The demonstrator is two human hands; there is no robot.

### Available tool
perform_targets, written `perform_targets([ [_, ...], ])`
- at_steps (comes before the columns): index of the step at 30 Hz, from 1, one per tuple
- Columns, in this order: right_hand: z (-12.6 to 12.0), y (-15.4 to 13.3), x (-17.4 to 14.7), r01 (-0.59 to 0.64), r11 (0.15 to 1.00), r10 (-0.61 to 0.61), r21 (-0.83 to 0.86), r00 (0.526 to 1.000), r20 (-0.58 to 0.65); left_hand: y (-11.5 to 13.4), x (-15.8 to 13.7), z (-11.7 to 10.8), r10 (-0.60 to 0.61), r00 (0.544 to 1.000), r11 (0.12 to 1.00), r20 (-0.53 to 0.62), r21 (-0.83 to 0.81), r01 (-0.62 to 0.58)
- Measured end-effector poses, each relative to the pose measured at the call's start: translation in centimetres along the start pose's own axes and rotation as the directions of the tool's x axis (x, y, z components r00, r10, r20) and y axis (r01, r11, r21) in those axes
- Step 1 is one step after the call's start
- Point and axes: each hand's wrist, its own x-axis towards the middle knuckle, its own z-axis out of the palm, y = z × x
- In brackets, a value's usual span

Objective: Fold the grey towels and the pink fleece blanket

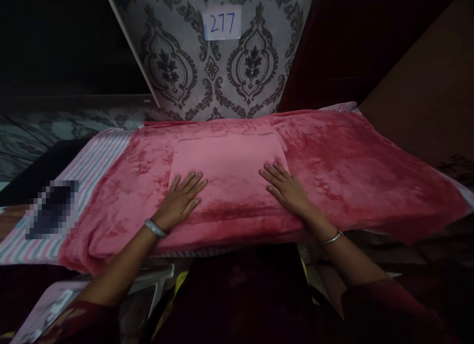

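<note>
A light pink folded cloth lies flat in the middle of a plush red-pink blanket. My left hand rests palm down on the cloth's left edge, fingers spread and pointing away from me. On its right edge, my right hand also presses flat with the fingers apart. Neither hand grasps anything. A bracelet circles each wrist. The cloth looks smooth, with a slight crease along its far edge.
Under the blanket a striped sheet shows at the left. A blurred dark item lies on it. Behind stands a patterned wall with a paper marked 277. A dark screen hangs at the left, and part of a chair is below.
</note>
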Motion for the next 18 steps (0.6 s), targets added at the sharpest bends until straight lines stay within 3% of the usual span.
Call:
perform_targets([
  [6,-0.2,0.4,-0.4,0.021,0.998,-0.019,0.061,0.999,-0.04,-0.6,-0.4,0.0,0.007,1.0,1.0,0.017,-0.03,-0.007],
  [11,-0.7,1.5,-4.0,0.168,0.98,-0.156,0.111,0.982,-0.103,-0.5,-4.0,-0.8,0.049,0.999,0.999,-0.016,-0.011,-0.049],
  [15,-0.9,2.2,-6.7,0.147,0.982,-0.134,0.115,0.984,-0.119,-0.7,-6.8,-0.9,0.027,0.995,0.999,-0.098,0.032,-0.024],
  [18,-0.6,2.1,-7.1,0.126,0.985,-0.111,0.118,0.986,-0.127,-0.9,-7.3,-0.6,0.019,0.991,0.998,-0.133,0.066,-0.01],
])
